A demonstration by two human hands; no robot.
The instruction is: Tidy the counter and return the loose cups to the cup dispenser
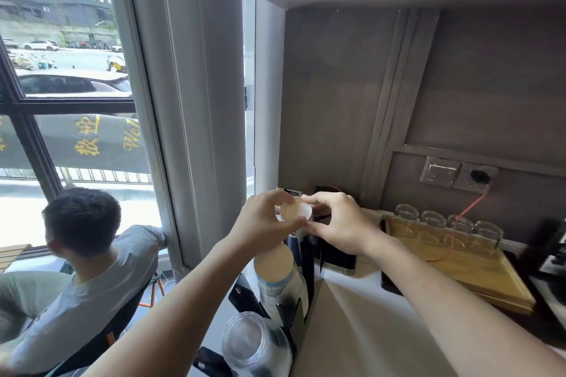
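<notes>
A small white paper cup (pixel 295 210) is held bottom toward me above the far slot of the black cup dispenser (pixel 307 266). My left hand (pixel 266 220) grips its left side and my right hand (pixel 343 223) pinches its right rim. Nearer in the dispenser stands a stack of larger paper cups (pixel 280 275) with a blue print, and nearest a stack of clear plastic cups (pixel 251 343). The slot under the small cup is hidden by my hands.
A wooden tray (pixel 477 272) with several upturned glasses (pixel 462 225) lies right of the dispenser on the white counter (pixel 352 324). Wall sockets (pixel 458 176) with an orange cord sit behind. A seated person (pixel 85 254) is left, by the window.
</notes>
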